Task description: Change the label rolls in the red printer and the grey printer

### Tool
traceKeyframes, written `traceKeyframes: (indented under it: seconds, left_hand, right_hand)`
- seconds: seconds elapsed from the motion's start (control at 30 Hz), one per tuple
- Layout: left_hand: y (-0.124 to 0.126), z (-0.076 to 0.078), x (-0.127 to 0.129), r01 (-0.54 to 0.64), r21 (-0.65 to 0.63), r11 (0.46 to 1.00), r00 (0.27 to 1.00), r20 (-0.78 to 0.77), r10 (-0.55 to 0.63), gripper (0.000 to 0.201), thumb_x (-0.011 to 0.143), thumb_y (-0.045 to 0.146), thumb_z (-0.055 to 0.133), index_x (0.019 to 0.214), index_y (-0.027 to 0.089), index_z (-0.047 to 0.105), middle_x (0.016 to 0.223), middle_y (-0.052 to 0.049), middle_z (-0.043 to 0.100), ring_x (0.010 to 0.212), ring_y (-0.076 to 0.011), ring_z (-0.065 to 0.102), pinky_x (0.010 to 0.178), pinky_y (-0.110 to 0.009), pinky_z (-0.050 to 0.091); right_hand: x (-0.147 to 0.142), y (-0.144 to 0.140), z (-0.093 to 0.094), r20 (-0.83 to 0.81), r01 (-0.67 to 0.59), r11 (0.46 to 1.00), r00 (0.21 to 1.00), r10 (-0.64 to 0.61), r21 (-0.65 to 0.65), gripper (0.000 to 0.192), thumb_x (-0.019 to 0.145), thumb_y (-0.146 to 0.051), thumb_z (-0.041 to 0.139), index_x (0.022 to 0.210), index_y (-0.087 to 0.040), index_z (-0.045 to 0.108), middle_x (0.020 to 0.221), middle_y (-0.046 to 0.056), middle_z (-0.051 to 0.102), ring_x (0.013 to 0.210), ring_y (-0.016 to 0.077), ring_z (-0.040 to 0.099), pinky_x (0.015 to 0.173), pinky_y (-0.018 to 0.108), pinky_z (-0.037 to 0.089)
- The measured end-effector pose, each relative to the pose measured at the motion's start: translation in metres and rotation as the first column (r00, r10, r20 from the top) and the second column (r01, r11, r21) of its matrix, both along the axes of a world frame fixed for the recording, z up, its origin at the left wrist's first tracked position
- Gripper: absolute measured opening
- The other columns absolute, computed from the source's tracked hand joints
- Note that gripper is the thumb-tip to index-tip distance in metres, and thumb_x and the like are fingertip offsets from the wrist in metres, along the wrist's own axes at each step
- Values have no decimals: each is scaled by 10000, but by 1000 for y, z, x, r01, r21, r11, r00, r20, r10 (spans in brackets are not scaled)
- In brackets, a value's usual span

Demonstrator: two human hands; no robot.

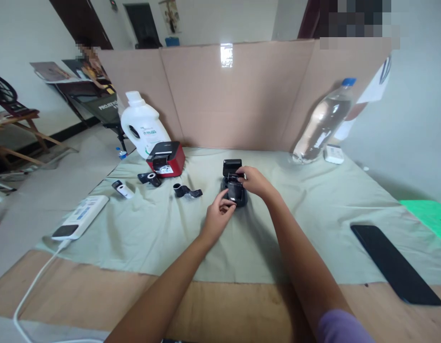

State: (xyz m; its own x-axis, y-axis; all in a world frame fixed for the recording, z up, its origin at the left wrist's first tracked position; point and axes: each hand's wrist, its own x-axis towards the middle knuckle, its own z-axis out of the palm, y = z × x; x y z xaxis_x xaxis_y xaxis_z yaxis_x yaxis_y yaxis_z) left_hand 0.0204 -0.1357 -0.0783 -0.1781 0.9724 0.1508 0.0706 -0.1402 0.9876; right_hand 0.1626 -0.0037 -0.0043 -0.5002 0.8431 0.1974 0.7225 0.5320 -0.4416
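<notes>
A small black device with a raised lid (235,190) stands on the cloth in front of me. My left hand (219,213) grips its lower left side, with fingertips at the front edge. At the upper right of the device, my right hand (255,182) pinches a part just below the lid; that part is too small to make out. A dark, shiny panel shows in the middle of the device, between both hands. To the left of it lies a black curved attachment (187,191), apart from my hands.
Behind on the left are a red and black box-shaped machine (167,159) and a white jug (144,125). A power strip (81,216) lies at left. A clear bottle (325,121) leans on the cardboard screen (238,100). A black phone (394,262) lies at right. A person sits far left.
</notes>
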Motion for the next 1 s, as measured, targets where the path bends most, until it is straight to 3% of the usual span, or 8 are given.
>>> traceKeyframes:
  seconds: [0.17,0.37,0.5,0.63,0.7,0.8,0.9,1.0]
  left_hand:
    - [0,2,-3,-44,-8,999,948,-315,39,477,864,305,624,1335,236,634,815,2,665,582,-109,524,630,-247,458]
    - [-3,14,-6,-146,-89,985,731,-681,47,513,894,330,592,1406,322,606,680,13,589,667,-177,568,640,-273,392]
    - [-5,20,-3,-160,-105,982,643,-766,23,514,923,335,561,1436,367,569,713,16,629,711,-181,597,650,-261,383]
    - [-5,21,-1,-171,-135,976,595,-804,-7,526,942,342,543,1465,402,523,715,24,648,719,-182,620,639,-258,386]
    - [-5,21,-1,-168,-141,976,573,-820,-20,534,953,352,535,1483,409,496,719,24,656,721,-185,633,640,-260,396]
    - [-4,20,-1,-163,-134,977,545,-838,-24,533,963,359,526,1492,410,483,724,23,669,716,-189,646,648,-264,409]
    - [-4,20,-1,-160,-129,979,527,-849,-26,529,965,352,523,1491,397,491,732,17,684,718,-192,657,660,-266,419]
    - [-4,20,-1,-155,-124,980,520,-854,-25,532,964,350,523,1493,396,488,758,12,699,733,-197,663,678,-272,430]
  right_hand:
    - [-8,6,-12,11,12,1000,1000,-12,-4,331,923,-93,566,1223,-140,699,1222,126,703,1107,232,645,961,314,450]
    - [-16,8,-21,23,31,1000,999,-31,5,333,968,-107,501,1241,-133,690,1223,137,683,1116,235,618,962,310,434]
    - [-17,6,-23,48,45,999,998,-45,-6,358,986,-120,460,1270,-142,677,1225,142,677,1121,256,575,993,344,415]
    - [-19,1,-28,50,131,991,990,-132,25,292,960,-137,489,1127,-162,726,1201,158,616,1144,293,522,1002,386,421]
    - [-20,1,-32,-2,218,975,976,-218,48,244,937,-150,522,1096,-153,707,1189,173,583,1156,312,510,993,406,436]
    - [-19,7,-40,-173,316,947,938,-301,66,320,917,-171,550,1226,-109,603,1233,196,568,1178,315,514,1024,437,429]
    - [-16,17,-47,-345,259,965,909,-232,33,485,916,-195,534,1389,-108,468,1325,204,573,1191,299,536,1037,455,428]
    - [-14,24,-50,-399,136,991,909,-119,14,644,853,-207,592,1466,-161,401,1393,185,567,1220,304,547,1018,474,452]
